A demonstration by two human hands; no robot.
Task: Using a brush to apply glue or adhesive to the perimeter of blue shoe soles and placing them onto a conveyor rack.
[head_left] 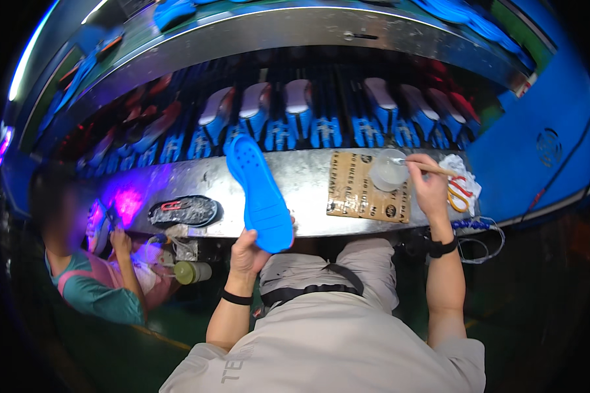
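My left hand (246, 255) is closed around one end of a bright blue shoe sole (262, 196), which stands tilted up over the bench's front edge. Small holes show at the sole's far end. In my right hand (429, 193) is a brush (434, 168) with a wooden handle, gripped between the fingers. Its tip reaches into a clear, round plastic cup (385, 173); the bristles are hard to make out. Under the cup lies a piece of brown printed cardboard (349, 196). A dark shoe upper (185, 211) with a red detail rests on the bench, left of the sole.
Beyond the metal bench (301, 213), shoes on blue holders (299, 114) stand in a row. Crumpled white paper (462, 171) and a yellow-orange loop (464, 198) lie right of the cup. At left, a co-worker in a green sleeve (108, 298) handles a shoe near a green-lidded bottle (187, 272).
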